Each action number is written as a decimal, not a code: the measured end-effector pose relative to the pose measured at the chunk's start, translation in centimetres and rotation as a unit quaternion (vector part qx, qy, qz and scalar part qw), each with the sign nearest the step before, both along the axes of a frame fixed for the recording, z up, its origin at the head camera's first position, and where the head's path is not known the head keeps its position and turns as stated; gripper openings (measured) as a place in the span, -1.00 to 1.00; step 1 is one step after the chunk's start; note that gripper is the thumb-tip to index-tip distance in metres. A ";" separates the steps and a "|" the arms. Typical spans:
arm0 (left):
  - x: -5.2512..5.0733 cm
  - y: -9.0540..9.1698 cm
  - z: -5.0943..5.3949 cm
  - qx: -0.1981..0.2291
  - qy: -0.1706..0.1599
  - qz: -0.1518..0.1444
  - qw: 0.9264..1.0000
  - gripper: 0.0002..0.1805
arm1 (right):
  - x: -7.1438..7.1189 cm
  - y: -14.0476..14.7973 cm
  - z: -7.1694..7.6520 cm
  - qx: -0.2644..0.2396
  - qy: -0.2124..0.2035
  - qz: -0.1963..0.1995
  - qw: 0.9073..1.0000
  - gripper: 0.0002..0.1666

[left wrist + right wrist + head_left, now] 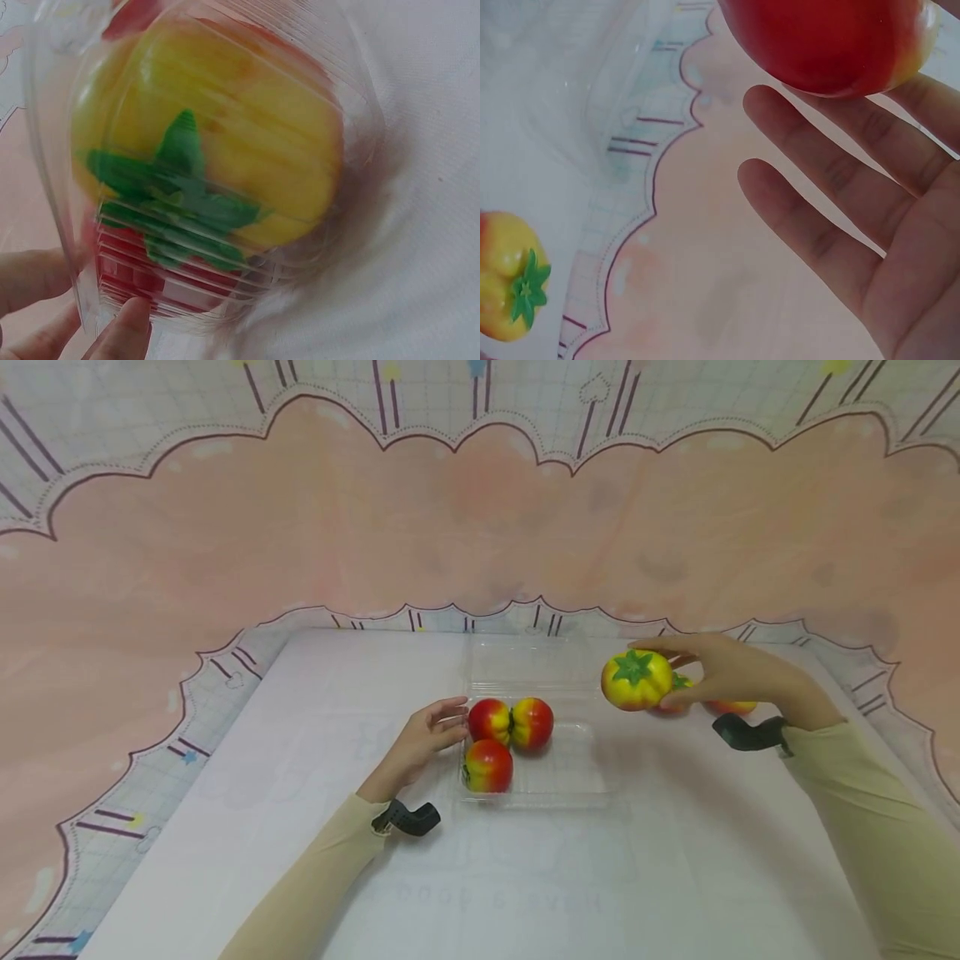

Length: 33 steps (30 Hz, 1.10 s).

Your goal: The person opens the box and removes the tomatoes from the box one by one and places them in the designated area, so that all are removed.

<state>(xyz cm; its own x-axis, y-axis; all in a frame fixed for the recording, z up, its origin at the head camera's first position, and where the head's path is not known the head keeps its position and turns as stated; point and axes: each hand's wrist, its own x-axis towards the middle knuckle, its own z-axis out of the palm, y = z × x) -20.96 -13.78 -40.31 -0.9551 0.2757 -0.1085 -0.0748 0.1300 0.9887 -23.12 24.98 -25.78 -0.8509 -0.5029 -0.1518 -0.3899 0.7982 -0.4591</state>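
In the head view, my right hand holds a red and yellow fruit with a green star-shaped leaf up off the table, thumb and fingers on either side. In the right wrist view that fruit shows its red side, with other fingers spread below it. My left hand touches the left side of a clear plastic box, which holds three fruits. The left wrist view shows fingertips at the clear wall, a yellow fruit behind it.
Two more fruits lie behind and below my right hand, one partly hidden, the other near the wrist. The box's clear lid lies folded back behind it. A patterned cloth rises behind the white table.
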 end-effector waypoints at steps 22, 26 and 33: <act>0.1 -0.1 -0.1 0.004 0.004 -0.006 1.000 -0.42 | -0.2 6.8 -1.7 -0.059 0.057 -0.071 0.994 -0.13; 0.1 0.0 0.0 0.005 0.004 -0.006 1.000 -0.42 | 0.0 7.8 -1.7 -0.047 0.047 -0.088 0.994 -0.09; 0.2 0.1 0.1 0.002 -0.002 -0.001 1.000 -0.42 | 0.3 9.4 -2.1 -0.069 0.048 -0.094 0.992 -0.09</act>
<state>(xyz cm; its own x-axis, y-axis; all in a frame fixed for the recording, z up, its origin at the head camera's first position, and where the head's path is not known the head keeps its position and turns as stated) -20.77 -13.72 -40.23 -0.9541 0.2775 -0.1123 -0.0795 0.1266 0.9888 -22.79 34.38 -27.91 -0.9389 -0.3442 -0.0069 -0.2867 0.7928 -0.5379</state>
